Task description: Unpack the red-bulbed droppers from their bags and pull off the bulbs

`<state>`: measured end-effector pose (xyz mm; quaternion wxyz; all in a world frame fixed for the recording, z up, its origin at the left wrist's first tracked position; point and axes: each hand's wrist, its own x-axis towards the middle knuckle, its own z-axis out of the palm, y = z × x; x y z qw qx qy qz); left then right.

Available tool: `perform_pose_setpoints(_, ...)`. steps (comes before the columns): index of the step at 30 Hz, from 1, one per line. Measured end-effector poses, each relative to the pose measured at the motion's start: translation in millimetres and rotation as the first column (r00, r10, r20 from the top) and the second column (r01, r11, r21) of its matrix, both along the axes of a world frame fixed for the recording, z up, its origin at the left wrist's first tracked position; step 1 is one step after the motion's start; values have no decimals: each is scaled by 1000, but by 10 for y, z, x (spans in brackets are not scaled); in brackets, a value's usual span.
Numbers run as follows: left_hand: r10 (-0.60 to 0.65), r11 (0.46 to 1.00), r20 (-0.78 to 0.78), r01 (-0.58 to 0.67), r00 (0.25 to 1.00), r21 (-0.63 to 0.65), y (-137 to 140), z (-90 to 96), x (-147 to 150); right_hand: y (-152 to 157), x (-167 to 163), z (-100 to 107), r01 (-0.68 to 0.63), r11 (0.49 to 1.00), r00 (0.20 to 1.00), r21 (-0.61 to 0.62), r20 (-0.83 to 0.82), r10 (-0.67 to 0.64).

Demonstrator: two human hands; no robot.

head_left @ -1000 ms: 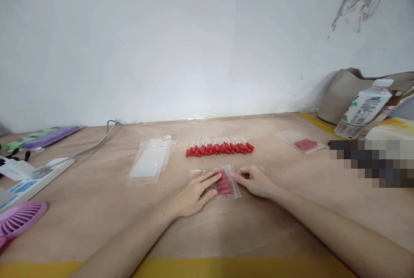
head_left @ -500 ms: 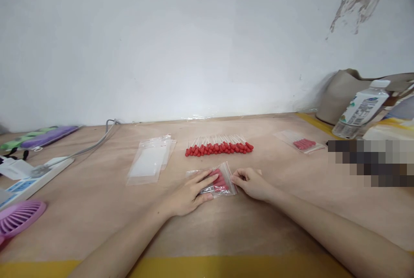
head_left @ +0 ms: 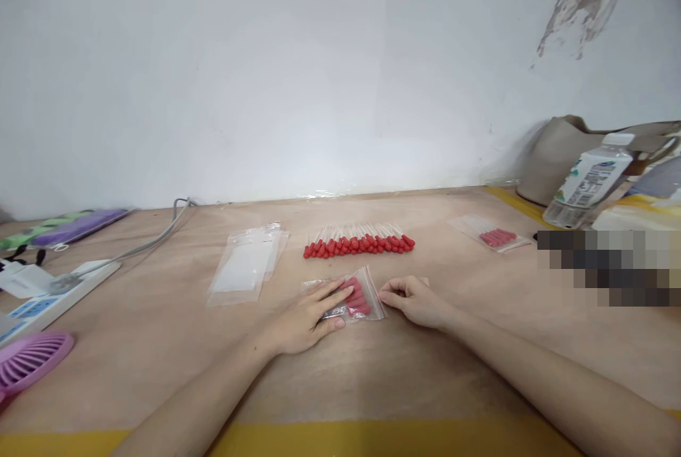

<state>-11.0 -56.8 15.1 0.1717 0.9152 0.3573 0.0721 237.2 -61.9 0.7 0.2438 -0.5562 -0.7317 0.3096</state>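
A clear zip-lock bag [head_left: 377,303] with several red-headed sticks [head_left: 355,297] inside lies flat on the table in front of me. My left hand [head_left: 308,315] rests on the bag's left part, fingers stretched out and spread over it, covering some of the contents. At the bag's right edge, along the red zip line, the thumb and forefinger of my right hand [head_left: 412,301] are pinched together on the plastic. Just beyond both hands, a row of loose red-headed sticks [head_left: 359,245] with pale thin stems lies on the table, heads toward me.
Flat, clear zip bags [head_left: 242,269] lie to the left. Another bag of red-headed sticks [head_left: 497,237] lies at right. A power strip [head_left: 58,301] and pink fan [head_left: 35,361] stand far left; a bottle [head_left: 590,184] and grey-brown container [head_left: 545,159] stand far right.
The bag has shifted slightly left under my left hand and lies flatter at its zip edge. My right hand stays pinched at that edge, almost unmoved.
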Motion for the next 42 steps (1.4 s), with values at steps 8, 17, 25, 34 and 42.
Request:
perform_pose_setpoints(8, -6, 1000, 32, 6, 999, -10, -4, -8, -15, -8, -7, -4, 6, 1000, 1000, -12, 3, -6)
perform_pose_setpoints(17, -106, 982, 151, 80, 983, 170, 94, 179, 390, -23, -20, 14, 24, 999, 1000, -26, -4, -24)
perform_pose_setpoints(25, -231, 903, 119, 167, 966, 397, 275, -65, 504, -2, -51, -12, 38, 999, 999, -19, -13, -38)
perform_pose_setpoints(34, -298, 805, 83, 204, 951, 557, 320, -126, 519, -13, -77, -35, 78, 996, 994, 38, 67, -81)
perform_pose_setpoints(42, -270, 810, 78, 182, 960, 557, 324, -153, 520, 52, 32, -172, -328, 630, 944, 704, 262, 199)
